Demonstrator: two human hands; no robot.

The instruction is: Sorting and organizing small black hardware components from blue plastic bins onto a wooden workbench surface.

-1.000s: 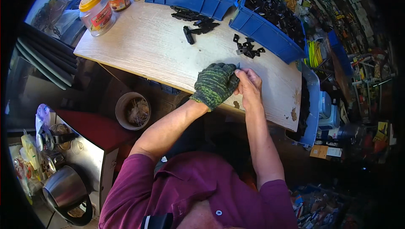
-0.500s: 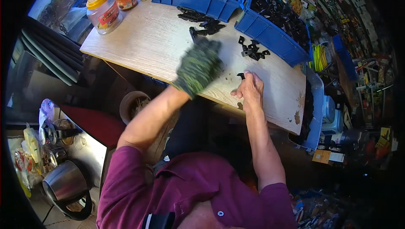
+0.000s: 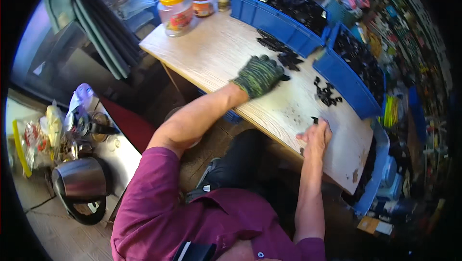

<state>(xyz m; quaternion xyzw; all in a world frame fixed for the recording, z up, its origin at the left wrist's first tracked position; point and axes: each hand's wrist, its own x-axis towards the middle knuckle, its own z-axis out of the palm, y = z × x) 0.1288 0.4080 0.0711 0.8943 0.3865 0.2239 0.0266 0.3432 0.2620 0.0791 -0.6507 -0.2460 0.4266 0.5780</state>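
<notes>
My left hand [image 3: 261, 76], in a green-and-black knit glove, rests low over the table with its fingers curled. A dark flat part [image 3: 285, 77] sticks out from under its fingertips; the rest of that part is hidden by the glove. Just beyond lies a loose group of long black parts [image 3: 290, 61]. My bare right hand [image 3: 317, 138] is by the table's near edge, pinching a small black hooked part [image 3: 314, 120] between thumb and forefinger. A pile of small black bracket-like pieces [image 3: 328, 92] lies beyond that hand.
Two blue bins [image 3: 274, 25] [image 3: 344, 83] full of black parts line the table's far side. At the far left stand a yellow-lidded clear jar [image 3: 176, 14] and a brown-lidded jar [image 3: 202, 3]. A steel kettle [image 3: 84, 179] sits on a side surface at left.
The whole view has turned, shifting the table rightward and down in the picture. My left hand has moved farther over the table, toward the long black parts. My right hand keeps its pinch.
</notes>
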